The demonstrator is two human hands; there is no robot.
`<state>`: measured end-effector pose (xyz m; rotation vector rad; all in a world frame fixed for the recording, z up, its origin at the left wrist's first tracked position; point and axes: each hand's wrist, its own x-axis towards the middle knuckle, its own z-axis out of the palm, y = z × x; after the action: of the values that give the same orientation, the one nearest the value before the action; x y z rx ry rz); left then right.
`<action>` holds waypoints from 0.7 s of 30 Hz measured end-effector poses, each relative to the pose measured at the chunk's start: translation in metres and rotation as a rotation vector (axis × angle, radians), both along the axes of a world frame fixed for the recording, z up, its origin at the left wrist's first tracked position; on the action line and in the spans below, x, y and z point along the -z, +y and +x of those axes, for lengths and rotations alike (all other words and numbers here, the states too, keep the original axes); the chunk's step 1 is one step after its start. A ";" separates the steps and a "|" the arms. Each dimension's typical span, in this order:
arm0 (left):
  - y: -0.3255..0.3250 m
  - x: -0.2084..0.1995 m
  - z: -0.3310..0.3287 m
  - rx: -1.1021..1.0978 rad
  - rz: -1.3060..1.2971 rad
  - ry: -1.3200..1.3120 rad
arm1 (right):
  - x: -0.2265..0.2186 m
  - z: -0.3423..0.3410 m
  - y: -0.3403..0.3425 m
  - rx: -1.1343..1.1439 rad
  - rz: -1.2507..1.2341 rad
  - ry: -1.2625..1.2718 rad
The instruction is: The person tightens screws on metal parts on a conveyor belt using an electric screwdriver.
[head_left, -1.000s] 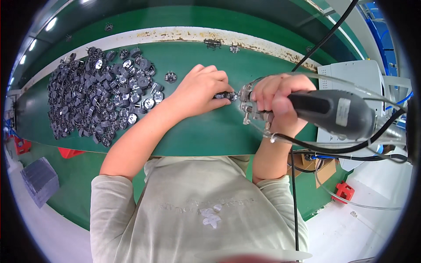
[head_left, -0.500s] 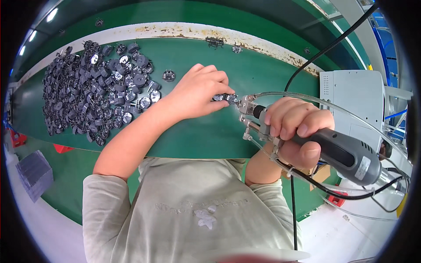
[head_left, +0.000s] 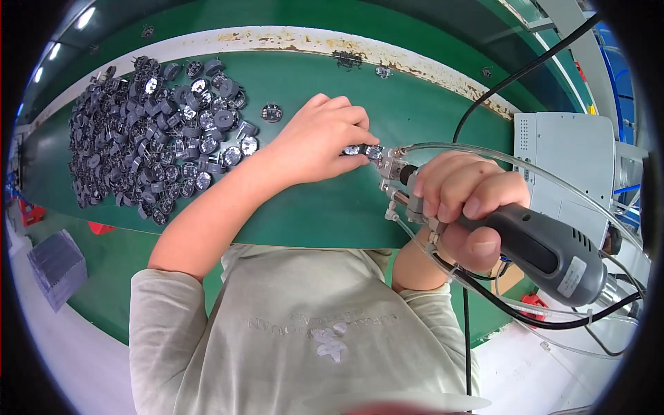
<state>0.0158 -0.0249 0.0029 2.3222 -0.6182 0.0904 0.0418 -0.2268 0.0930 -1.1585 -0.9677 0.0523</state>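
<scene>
My left hand (head_left: 319, 142) reaches across the green table and pinches a small round grey component (head_left: 365, 151) with shiny metal on it, partly hidden by the fingertips. My right hand (head_left: 474, 194) is wrapped around a grey-and-black electric screwdriver (head_left: 553, 252) lying nearly level. The metal nose (head_left: 394, 166) of this screwdriver meets the component at my left fingertips; the exact contact is too small to make out. A clear hose (head_left: 519, 161) runs from the nose over my right hand.
A large pile of similar round components (head_left: 149, 142) covers the table's left side. One loose component (head_left: 271, 112) lies between the pile and my left hand. A rusty white ledge (head_left: 277, 39) borders the far edge. At the right stands a grey metal box (head_left: 564, 149), with a black cable (head_left: 508, 83) before it.
The view has shifted slightly. Both hands keep their grips, and the screwdriver's nose stays at the component.
</scene>
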 end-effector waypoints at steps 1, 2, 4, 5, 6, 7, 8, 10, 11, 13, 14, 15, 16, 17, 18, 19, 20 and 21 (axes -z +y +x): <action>0.000 0.001 0.000 -0.002 0.000 0.000 | 0.000 0.000 0.002 -0.002 0.000 0.000; 0.001 0.001 0.000 0.002 -0.001 -0.005 | 0.001 -0.001 0.005 0.020 -0.005 -0.011; 0.001 0.001 0.001 0.006 -0.002 -0.007 | -0.001 -0.003 0.011 0.041 -0.010 -0.019; 0.001 0.001 0.001 0.006 0.018 -0.021 | -0.004 -0.005 0.015 0.056 -0.060 -0.023; 0.001 0.000 0.001 0.006 0.040 -0.037 | -0.006 -0.007 0.018 0.070 -0.109 -0.028; 0.001 -0.003 0.001 0.008 0.041 -0.043 | -0.006 -0.007 0.020 0.073 -0.108 -0.033; 0.002 -0.004 0.001 0.013 0.061 -0.037 | 0.001 -0.002 0.025 0.095 -0.085 -0.064; 0.005 -0.004 0.002 -0.002 0.096 -0.051 | 0.011 0.005 0.026 0.072 -0.079 -0.087; 0.004 0.000 0.001 0.001 0.072 -0.059 | 0.012 0.003 0.027 0.061 -0.065 -0.105; 0.002 0.003 0.000 0.005 0.063 -0.080 | 0.010 -0.006 0.026 0.069 0.024 0.104; -0.001 0.003 0.001 0.006 0.049 -0.081 | 0.007 -0.003 0.024 0.012 0.069 0.150; -0.003 0.002 0.001 0.008 0.035 -0.081 | 0.002 -0.005 0.024 0.040 0.159 0.216; -0.004 0.000 0.001 0.029 0.030 -0.070 | -0.004 -0.004 0.018 0.051 0.214 0.142; -0.002 -0.002 -0.001 0.030 0.043 -0.077 | -0.010 0.000 0.008 0.052 0.268 0.069; -0.001 -0.003 -0.003 0.015 -0.011 -0.070 | -0.020 0.001 -0.001 0.050 0.245 0.020; -0.002 -0.008 -0.003 0.000 -0.069 -0.065 | -0.028 0.003 -0.013 0.049 0.217 -0.031; 0.000 -0.014 -0.004 -0.013 -0.095 -0.051 | -0.032 0.006 -0.023 0.044 0.198 -0.057; 0.005 -0.021 -0.002 -0.007 -0.091 -0.059 | -0.034 0.006 -0.028 0.049 0.202 -0.066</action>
<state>0.0137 -0.0201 0.0234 2.2410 -0.6222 0.1871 0.0482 -0.2549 0.1269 -1.0025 -0.9789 -0.1216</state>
